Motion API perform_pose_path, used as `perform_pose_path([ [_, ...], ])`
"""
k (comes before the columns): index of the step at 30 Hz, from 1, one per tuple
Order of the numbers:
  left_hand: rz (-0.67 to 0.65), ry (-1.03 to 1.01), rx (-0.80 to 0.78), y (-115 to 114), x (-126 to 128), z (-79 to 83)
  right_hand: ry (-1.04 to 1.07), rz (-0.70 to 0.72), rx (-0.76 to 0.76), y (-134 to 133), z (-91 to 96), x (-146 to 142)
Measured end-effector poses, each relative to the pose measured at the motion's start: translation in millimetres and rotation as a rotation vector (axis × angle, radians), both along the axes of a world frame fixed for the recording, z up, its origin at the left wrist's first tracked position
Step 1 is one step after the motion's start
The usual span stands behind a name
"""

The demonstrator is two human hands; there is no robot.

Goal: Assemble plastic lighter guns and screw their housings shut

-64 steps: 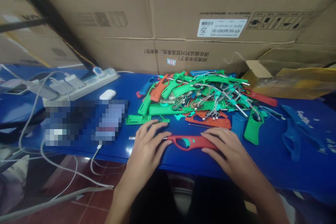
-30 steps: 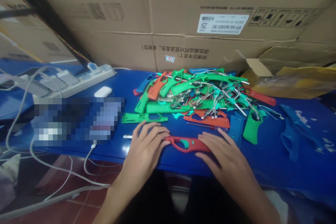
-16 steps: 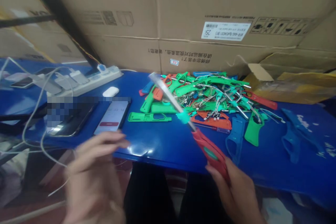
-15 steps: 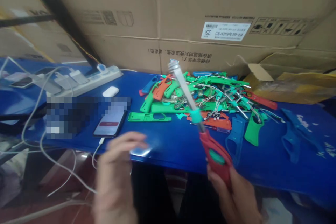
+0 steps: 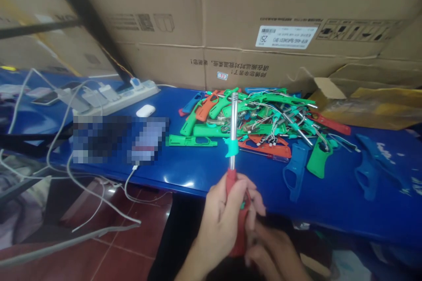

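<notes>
You have the lighter (image 5: 232, 163) in your left hand (image 5: 219, 217), your right hand (image 5: 272, 248) nearer you, at the near edge of the counter (image 5: 194, 169). Beyond lies a pile of lighter parts (image 5: 253, 118), a screwdriver (image 5: 279, 158) before it and casing halves (image 5: 366, 180) to its right. Left of the pile lie a phone (image 5: 150, 140) and, behind that, an earbud case (image 5: 145, 110), with a power strip (image 5: 145, 91) farther left. A carton (image 5: 198, 17) stands behind the pile.

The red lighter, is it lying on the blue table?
No, the left hand is wrapped around the red lighter and holds it up near the front edge of the blue table.
</notes>
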State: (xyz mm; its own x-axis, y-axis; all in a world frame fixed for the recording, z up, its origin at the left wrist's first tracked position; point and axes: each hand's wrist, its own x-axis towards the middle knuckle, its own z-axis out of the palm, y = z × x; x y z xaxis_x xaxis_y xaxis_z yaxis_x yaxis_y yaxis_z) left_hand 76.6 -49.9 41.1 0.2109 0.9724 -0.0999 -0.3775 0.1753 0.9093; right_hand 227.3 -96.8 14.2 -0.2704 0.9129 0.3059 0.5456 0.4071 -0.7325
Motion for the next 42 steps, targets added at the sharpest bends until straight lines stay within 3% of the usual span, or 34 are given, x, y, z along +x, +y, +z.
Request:
perform_pose_path([
  [1, 0.007, 0.068, 0.017, -1.5, -3.1, 0.9, 0.058, 0.078, -0.081, 4.0, 7.9, 9.4],
  [3, -0.060, 0.151, 0.030, -6.4, -6.1, 2.2, 0.154, -0.069, -0.180, 10.5, 21.7, 26.7],
  [5, -0.184, 0.165, -0.002, -13.3, -3.3, 2.2, 0.280, -0.252, -0.177, 16.0, 30.8, 37.2],
  [6, -0.230, 0.149, -0.033, -17.0, -0.1, 1.8, 0.340, -0.279, -0.166, 19.1, 33.2, 39.1],
  [11, -0.336, 0.076, -0.161, -30.6, 16.1, 0.5, 0.441, -0.021, -0.176, 39.6, 32.2, 25.1],
  [20, -0.319, 0.258, -0.128, -26.8, 10.0, -0.2, 0.817, -0.057, -0.450, 61.7, 29.4, 17.1],
  [27, -0.299, 0.257, -0.040, 2.0, 7.2, -2.7, 0.652, -0.070, -0.488, 64.9, 25.4, 11.8],
  [31, -0.374, 0.210, -0.035, 9.4, 5.1, -4.9, 0.608, -0.050, -0.397, 65.3, 13.8, 15.3],
  [37, -0.640, 0.151, -0.130, 15.3, 0.4, -2.3, 0.496, -0.003, -0.340, 60.9, 15.3, 21.9],
  [42, -0.622, 0.211, -0.106, 19.6, 3.6, 11.0, 0.492, -0.014, -0.296, 59.6, 23.4, 30.1],
])
